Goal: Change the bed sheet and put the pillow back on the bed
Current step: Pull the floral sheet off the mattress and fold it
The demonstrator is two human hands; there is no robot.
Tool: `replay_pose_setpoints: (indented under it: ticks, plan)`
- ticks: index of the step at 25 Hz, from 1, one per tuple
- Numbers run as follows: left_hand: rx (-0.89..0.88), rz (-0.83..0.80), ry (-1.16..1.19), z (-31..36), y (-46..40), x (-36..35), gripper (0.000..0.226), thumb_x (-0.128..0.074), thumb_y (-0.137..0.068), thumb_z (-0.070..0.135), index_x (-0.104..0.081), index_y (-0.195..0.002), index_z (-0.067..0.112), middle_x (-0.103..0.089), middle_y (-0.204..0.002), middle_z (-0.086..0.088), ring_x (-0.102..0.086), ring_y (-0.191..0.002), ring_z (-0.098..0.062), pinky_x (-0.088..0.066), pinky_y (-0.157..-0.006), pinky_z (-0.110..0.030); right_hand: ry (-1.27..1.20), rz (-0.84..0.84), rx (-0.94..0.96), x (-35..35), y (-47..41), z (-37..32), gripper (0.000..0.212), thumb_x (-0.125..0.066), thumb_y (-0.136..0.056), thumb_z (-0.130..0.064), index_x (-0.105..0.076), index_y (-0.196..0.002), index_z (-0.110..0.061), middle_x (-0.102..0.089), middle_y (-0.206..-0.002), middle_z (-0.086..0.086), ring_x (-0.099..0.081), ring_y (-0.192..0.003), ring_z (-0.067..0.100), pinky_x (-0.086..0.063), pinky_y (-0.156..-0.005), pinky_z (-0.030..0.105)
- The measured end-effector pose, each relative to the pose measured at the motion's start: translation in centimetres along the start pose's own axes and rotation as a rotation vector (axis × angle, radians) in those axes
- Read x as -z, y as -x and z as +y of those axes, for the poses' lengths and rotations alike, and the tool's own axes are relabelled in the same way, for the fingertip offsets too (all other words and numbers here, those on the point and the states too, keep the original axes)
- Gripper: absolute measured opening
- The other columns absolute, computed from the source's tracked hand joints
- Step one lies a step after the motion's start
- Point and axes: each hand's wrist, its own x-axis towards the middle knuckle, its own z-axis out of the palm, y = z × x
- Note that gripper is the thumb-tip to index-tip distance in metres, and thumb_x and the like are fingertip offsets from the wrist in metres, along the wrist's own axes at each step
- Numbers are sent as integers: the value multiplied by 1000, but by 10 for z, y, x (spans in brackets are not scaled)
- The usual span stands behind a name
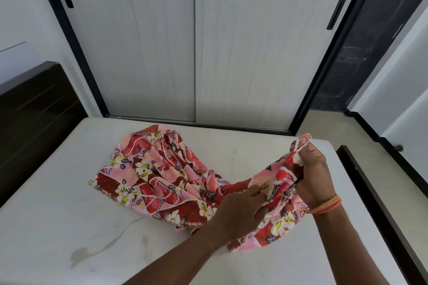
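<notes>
Gripping the sheet (162,176) corner in my right hand (311,174), raised off the mattress (58,203), I pinch its edge with my left hand (236,211) (the rest lies bunched)

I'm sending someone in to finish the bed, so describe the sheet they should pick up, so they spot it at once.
Find the bare white mattress in front of the sliding wardrobe doors. On it lies a bunched floral sheet, one end held up by the right hand and left hand. It is the only patterned thing: red and pink with cream flowers.
</notes>
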Motion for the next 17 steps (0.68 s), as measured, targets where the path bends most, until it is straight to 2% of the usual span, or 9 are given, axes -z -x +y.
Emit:
replay_pose_setpoints:
  ticks: [3, 5, 7, 9, 11, 12, 14, 16, 17]
  plan:
    - [-57, 121, -147, 6, 13, -1, 36, -44, -102, 37, -60, -128, 17, -68, -111, -3, -72, -71, -13, -60, -65, -20, -22, 30, -24, 0, -3, -1, 29, -41, -103, -30, -57, -87, -11, -66, -71, 10, -67, -65, 26, -55, -81, 50]
    - [14, 108, -114, 7, 16, -1, 38, -45, -103, 42, -59, -130, 20, -70, -108, -1, -72, -77, -11, -59, -69, -19, -19, 28, -25, -2, -6, -1, 29, -42, -103, -29, -58, -87, -11, -65, -71, 10, -66, -65, 26, -53, -83, 52]
    - [208, 54, 169, 9, 12, 3, 39, -44, -101, 53, -64, -117, 24, -70, -95, 3, -67, -78, -9, -59, -68, -24, -22, -2, -26, -7, -8, 3, 30, -43, -103, -30, -58, -86, -11, -64, -70, 10, -65, -65, 25, -53, -83, 51]
    - [383, 11, 552, 9, 5, 5, 35, -49, -96, 59, -64, -94, 28, -61, -70, 4, -55, -61, -8, -48, -55, -33, -57, -44, -29, -11, -9, 5, 31, -42, -103, -29, -59, -85, -11, -65, -69, 9, -66, -64, 24, -54, -80, 48]
    - [490, 77, 726, 4, 0, 6, 25, -55, -95, 53, -64, -82, 33, -55, -64, 8, -49, -58, -5, -40, -54, -30, -101, -76, -37, -14, -11, 4, 30, -43, -103, -29, -60, -85, -12, -66, -69, 8, -66, -64, 23, -54, -79, 46]
    - [504, 86, 720, -1, -2, 6, 24, -57, -95, 49, -65, -77, 34, -55, -64, 12, -50, -60, -4, -39, -55, -26, -121, -84, -42, -14, -13, 3, 30, -43, -102, -30, -61, -84, -13, -66, -69, 8, -67, -64, 23, -54, -80, 46]
    - [433, 42, 564, -10, -4, 8, 22, -61, -95, 37, -73, -81, 25, -58, -73, 16, -54, -68, -3, -42, -61, -21, -130, -81, -40, -14, -15, 2, 31, -43, -102, -28, -61, -83, -13, -67, -68, 8, -67, -63, 23, -55, -78, 44]
    - [256, -30, 325, -19, -7, 5, 21, -60, -95, 28, -76, -96, 14, -64, -100, 5, -61, -85, -10, -51, -71, -23, -116, -81, -32, -14, -16, 2, 31, -42, -102, -27, -61, -83, -12, -67, -67, 8, -67, -62, 23, -56, -75, 42]
    - [181, -48, 222, -21, -10, 5, 22, -60, -95, 26, -76, -100, 12, -60, -118, 0, -63, -94, -14, -55, -77, -24, -114, -88, -28, -15, -15, 2, 31, -42, -102, -26, -62, -83, -12, -67, -67, 8, -67, -62, 24, -56, -73, 42]
